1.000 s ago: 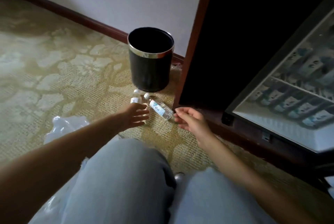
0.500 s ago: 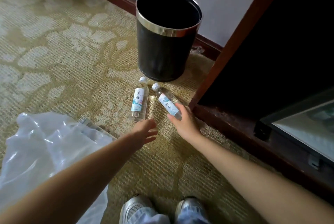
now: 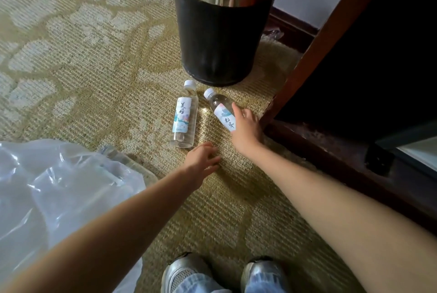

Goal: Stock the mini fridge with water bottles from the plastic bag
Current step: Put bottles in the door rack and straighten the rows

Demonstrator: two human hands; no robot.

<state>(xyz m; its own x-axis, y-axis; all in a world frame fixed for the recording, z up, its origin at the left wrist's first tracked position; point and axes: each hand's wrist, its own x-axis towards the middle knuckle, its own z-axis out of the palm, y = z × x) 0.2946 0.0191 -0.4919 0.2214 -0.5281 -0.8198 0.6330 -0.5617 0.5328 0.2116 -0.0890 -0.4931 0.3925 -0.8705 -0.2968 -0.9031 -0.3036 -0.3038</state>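
Two small clear water bottles with white caps lie on the carpet in front of a bin. The left bottle (image 3: 185, 115) lies free, cap pointing away from me. My right hand (image 3: 246, 128) is wrapped around the lower half of the right bottle (image 3: 220, 106), thumb across its label. My left hand (image 3: 202, 160) hovers just below the left bottle's base, fingers spread, holding nothing. The crumpled clear plastic bag (image 3: 59, 188) lies at the lower left. Only the mini fridge door's corner (image 3: 416, 148) shows at the right edge.
A black waste bin (image 3: 222, 32) with a chrome rim stands right behind the bottles. A dark wooden cabinet frame (image 3: 314, 56) and its base rail run along the right. My two shoes (image 3: 189, 273) are at the bottom. Patterned carpet spreads to the left.
The view dropped closer to the floor. My right hand went from hovering beside the right bottle to closing around it. My left hand stayed open near the left bottle's base.
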